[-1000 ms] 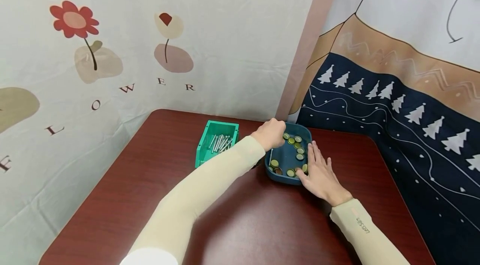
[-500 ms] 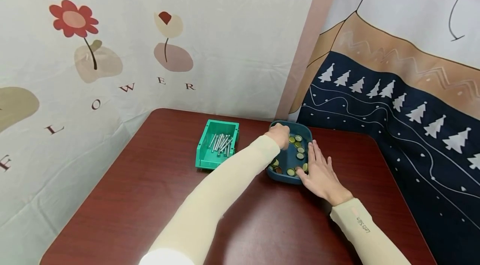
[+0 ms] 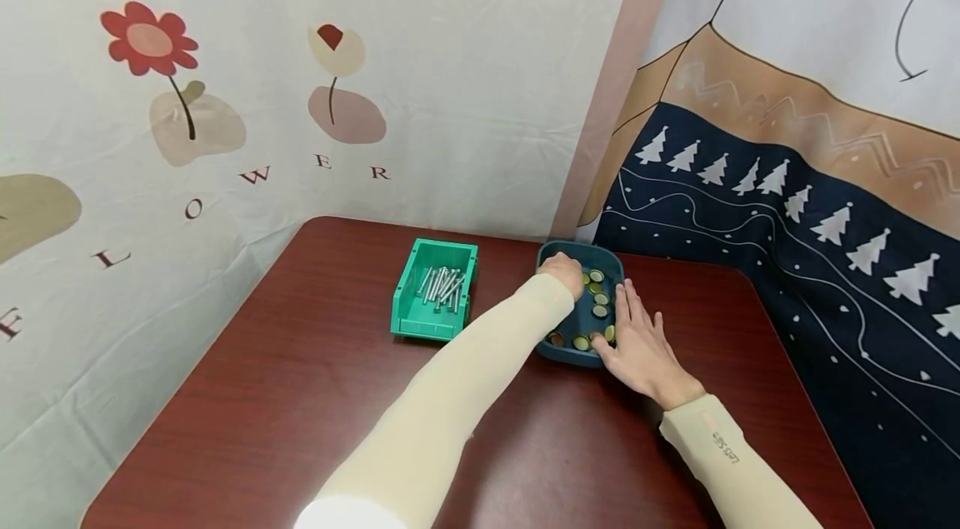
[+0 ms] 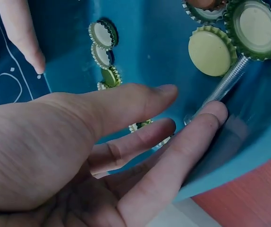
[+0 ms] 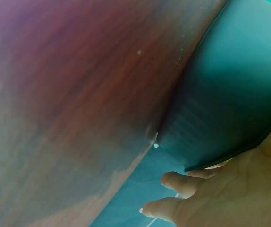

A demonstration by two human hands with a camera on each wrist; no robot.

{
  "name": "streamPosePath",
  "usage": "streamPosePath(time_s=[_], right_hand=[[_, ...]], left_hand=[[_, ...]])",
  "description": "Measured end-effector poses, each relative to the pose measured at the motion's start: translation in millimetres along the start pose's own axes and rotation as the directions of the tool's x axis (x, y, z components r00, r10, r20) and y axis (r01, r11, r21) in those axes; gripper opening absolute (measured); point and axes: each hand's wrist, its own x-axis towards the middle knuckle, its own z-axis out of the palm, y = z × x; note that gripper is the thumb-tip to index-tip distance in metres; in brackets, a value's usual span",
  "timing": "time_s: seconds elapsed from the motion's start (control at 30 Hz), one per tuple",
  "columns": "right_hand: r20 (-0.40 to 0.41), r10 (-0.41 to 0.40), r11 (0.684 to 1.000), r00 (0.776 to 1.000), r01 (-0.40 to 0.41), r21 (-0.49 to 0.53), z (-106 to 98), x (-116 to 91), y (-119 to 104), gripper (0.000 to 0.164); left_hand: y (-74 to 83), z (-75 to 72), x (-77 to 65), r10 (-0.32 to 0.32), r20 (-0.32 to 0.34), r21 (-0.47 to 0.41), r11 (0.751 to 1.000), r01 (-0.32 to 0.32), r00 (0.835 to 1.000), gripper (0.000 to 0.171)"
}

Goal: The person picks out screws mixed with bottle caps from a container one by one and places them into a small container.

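A blue tray (image 3: 576,357) holds several bottle caps (image 3: 600,300). My left hand (image 3: 561,274) reaches inside it near the left wall. Seen from the left wrist, the index fingertip (image 4: 215,111) touches a silver threaded bolt (image 4: 229,81), and the thumb (image 4: 140,101) stands apart from it. One end of that bolt lies under a green-edged cap (image 4: 253,29); a yellow cap (image 4: 211,49) is beside it. My right hand (image 3: 647,354) rests along the tray's right rim with its fingers extended. In the head view the left hand and forearm hide the bolt.
Left of the tray stands a green bin (image 3: 420,326) with several silver bolts (image 3: 442,287) in it. Both containers are on a dark red wooden table (image 3: 300,396). Behind the table hangs printed fabric (image 3: 465,96).
My left hand has gone from over the tray's left rim down into the tray, its forearm shifting right and uncovering the green bin. The right hand has stayed at the rim.
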Motion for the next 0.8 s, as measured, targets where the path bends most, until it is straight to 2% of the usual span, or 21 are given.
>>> streamPosePath(time_s=[0.27,0.63,0.8], right_hand=[[0.005,0.006,1.0,1.0,-0.006,0.008,-0.4,-0.7,-0.1,0.101],[0.009,0.001,1.0,1.0,-0.001,0.009,-0.3,0.2,-1.6,0.1],[0.009,0.001,1.0,1.0,-0.001,0.012,0.3,0.8,-3.4,0.101]], left_hand=[[1.6,-3.6,-5.9,-0.033,0.038,-0.013,0.999,0.033,0.999,0.037],[3.3,-16.0,-32.7,-0.112,0.062,-0.009,0.994,0.113,0.992,0.04],[-0.1,-18.6,-32.5,-0.096,0.094,-0.01,0.995,0.097,0.991,0.044]])
